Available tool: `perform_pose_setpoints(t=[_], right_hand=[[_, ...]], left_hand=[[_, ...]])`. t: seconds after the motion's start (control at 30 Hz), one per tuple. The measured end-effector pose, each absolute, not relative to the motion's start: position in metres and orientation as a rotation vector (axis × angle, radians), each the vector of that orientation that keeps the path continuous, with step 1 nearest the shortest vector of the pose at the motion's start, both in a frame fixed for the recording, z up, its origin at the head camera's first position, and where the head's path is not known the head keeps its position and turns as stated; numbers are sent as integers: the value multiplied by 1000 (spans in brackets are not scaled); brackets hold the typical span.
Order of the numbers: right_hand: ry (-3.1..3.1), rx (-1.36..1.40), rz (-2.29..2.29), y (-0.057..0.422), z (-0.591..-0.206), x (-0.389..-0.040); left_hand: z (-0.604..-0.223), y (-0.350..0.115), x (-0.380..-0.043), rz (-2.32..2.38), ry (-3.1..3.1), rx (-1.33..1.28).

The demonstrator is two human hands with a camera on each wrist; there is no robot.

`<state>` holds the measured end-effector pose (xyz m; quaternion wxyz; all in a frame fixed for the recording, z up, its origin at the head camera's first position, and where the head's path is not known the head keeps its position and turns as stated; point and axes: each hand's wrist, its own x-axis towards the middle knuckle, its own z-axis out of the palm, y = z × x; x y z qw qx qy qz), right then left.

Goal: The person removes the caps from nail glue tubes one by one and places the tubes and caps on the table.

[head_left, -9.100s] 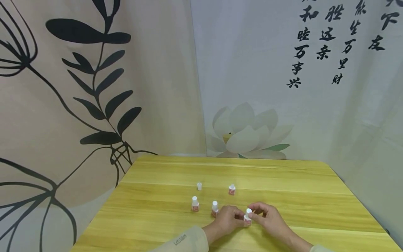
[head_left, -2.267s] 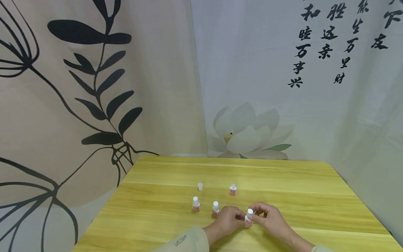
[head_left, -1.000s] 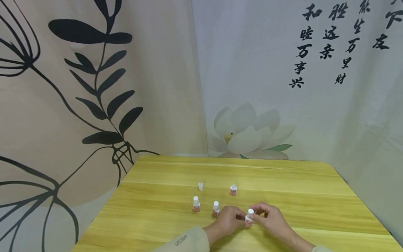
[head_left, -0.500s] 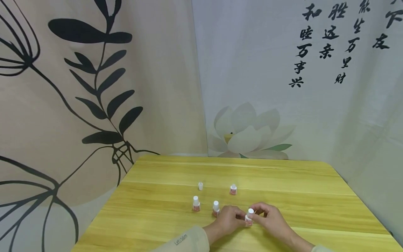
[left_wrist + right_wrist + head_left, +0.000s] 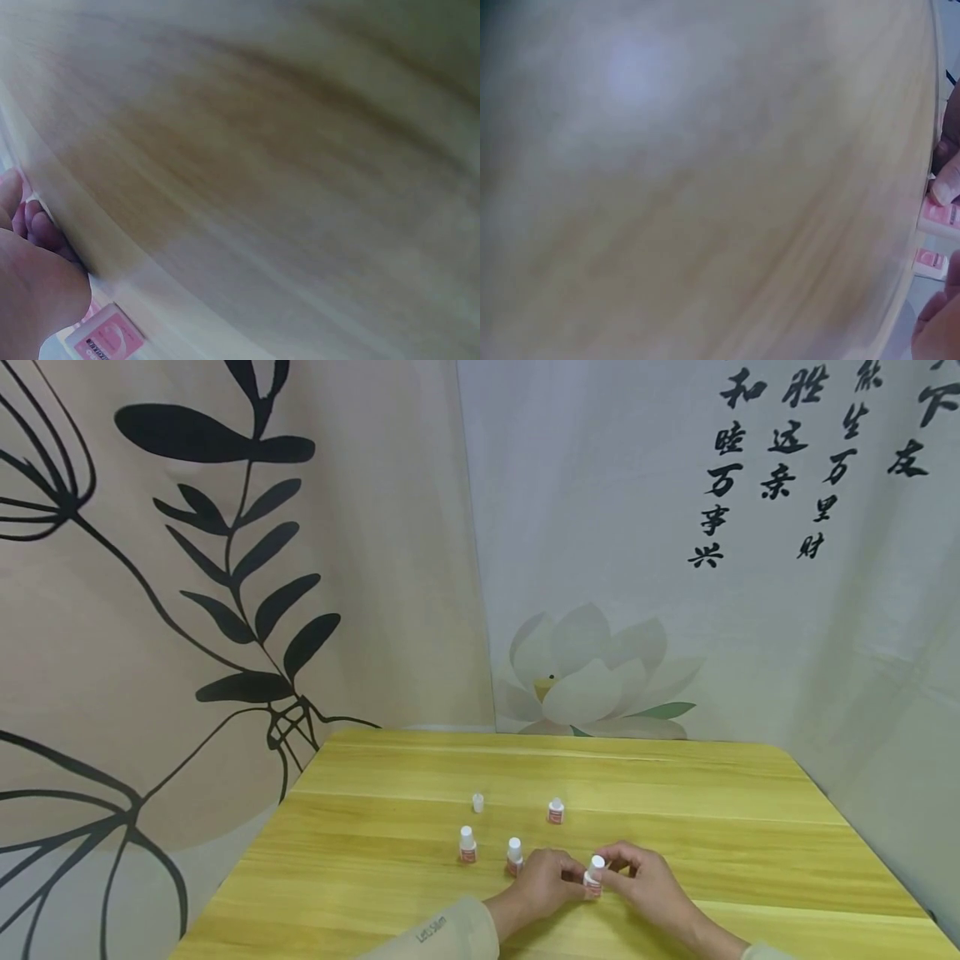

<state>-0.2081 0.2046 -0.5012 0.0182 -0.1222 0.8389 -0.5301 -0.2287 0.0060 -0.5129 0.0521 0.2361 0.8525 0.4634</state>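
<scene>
In the head view a small white bottle with a pinkish-red label (image 5: 592, 887) stands upright near the front middle of the table. My left hand (image 5: 542, 883) pinches its body from the left. From the right, my right hand (image 5: 643, 887) pinches the white cap (image 5: 597, 862) between thumb and fingers. Just left of my left hand is a second capped bottle (image 5: 513, 852), its base partly behind the hand. Further left stands a third capped bottle (image 5: 467, 846). The left wrist view catches part of my left hand (image 5: 41, 281) and a pink-labelled bottle (image 5: 111, 335).
Behind these, a shorter-topped bottle (image 5: 555, 812) stands at the right and a small white cap-like piece (image 5: 477, 803) at the left. The yellow wooden table (image 5: 675, 785) ends at a printed cloth backdrop (image 5: 405, 568). Both wrist views show mostly blurred tabletop.
</scene>
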Motion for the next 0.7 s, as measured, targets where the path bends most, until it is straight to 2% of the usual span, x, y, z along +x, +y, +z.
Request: perform_pose_setpoints(t=[0.7], right_hand=[[2658,-240,-1714,203,-484,-205]], left_hand=[[-510,5,-226,1430,2543,706]])
